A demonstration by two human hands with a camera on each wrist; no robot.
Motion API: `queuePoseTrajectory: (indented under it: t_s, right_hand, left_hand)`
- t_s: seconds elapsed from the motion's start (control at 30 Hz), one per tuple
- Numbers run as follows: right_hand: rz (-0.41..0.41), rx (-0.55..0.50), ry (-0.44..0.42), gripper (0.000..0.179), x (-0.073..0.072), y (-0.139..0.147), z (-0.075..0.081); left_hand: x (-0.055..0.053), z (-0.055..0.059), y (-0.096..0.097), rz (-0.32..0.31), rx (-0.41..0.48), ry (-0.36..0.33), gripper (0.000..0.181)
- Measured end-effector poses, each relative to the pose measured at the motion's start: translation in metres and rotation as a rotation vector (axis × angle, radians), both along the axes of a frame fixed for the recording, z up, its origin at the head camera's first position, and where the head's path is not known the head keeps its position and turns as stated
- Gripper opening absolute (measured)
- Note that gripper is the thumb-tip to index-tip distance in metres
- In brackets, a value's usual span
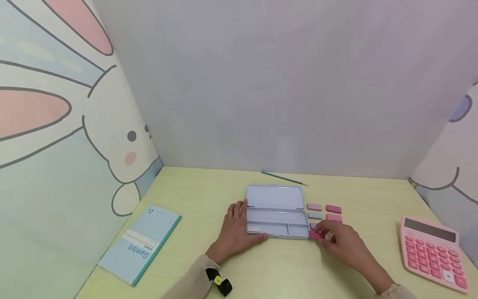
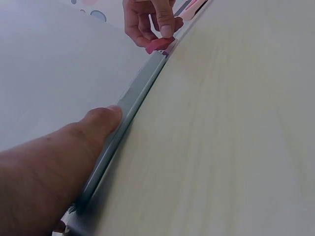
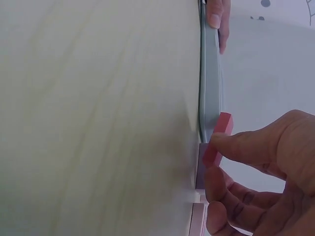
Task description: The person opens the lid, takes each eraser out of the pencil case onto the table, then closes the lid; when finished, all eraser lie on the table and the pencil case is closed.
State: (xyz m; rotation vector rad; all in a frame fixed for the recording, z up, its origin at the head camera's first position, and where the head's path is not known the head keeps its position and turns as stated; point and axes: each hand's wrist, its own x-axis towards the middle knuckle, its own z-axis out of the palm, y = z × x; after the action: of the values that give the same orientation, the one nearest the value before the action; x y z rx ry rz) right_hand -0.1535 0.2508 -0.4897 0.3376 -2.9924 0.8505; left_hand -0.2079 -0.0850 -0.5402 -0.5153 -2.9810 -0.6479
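An open light-blue pencil case (image 1: 273,197) lies on the table with its lid folded back. My left hand (image 1: 234,232) holds its front left corner, thumb along the front edge and fingers at the left side. A white eraser (image 1: 254,229) sits in the case's front left compartment. My right hand (image 1: 345,245) pinches a dark pink eraser (image 3: 219,137) between thumb and fingers, just off the case's front right corner. Beside the case are a light pink eraser (image 1: 314,207), a blue eraser (image 1: 315,216), two darker pink ones (image 1: 333,209) and a partly hidden lilac eraser (image 1: 313,226).
A dark pencil (image 1: 284,178) lies behind the case, near the back wall. To the left is a blue notebook (image 1: 140,245). A pink calculator (image 1: 433,253) stands at the far right. Walls with rabbit drawings bound the table on both sides.
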Motion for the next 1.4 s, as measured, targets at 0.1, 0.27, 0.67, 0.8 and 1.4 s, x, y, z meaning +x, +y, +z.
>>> queuePoseTrajectory:
  t_s: [0.1,0.27,0.67,0.8,1.4]
  right_hand:
    - [-0.014,0.013,-0.018,0.021,0.001,0.001,0.001]
    - [-0.053,0.043,-0.075,0.019,0.001,0.001,0.003]
    - [-0.072,0.091,-0.103,0.019,-0.002,0.0,0.0]
    - [-0.07,0.094,-0.112,0.02,-0.003,0.0,0.0]
    - [0.004,0.012,0.013,0.025,-0.007,-0.006,0.02]
  left_hand:
    - [0.0,-0.001,0.0,0.0,-0.004,0.002,0.129]
    - [0.001,0.0,0.0,0.001,0.0,-0.003,0.129]
    - [0.0,0.0,0.0,0.006,0.003,-0.004,0.13]
    - [0.0,0.0,-0.001,0.006,0.006,-0.009,0.13]
    - [0.001,0.002,-0.001,0.004,0.012,-0.013,0.132]
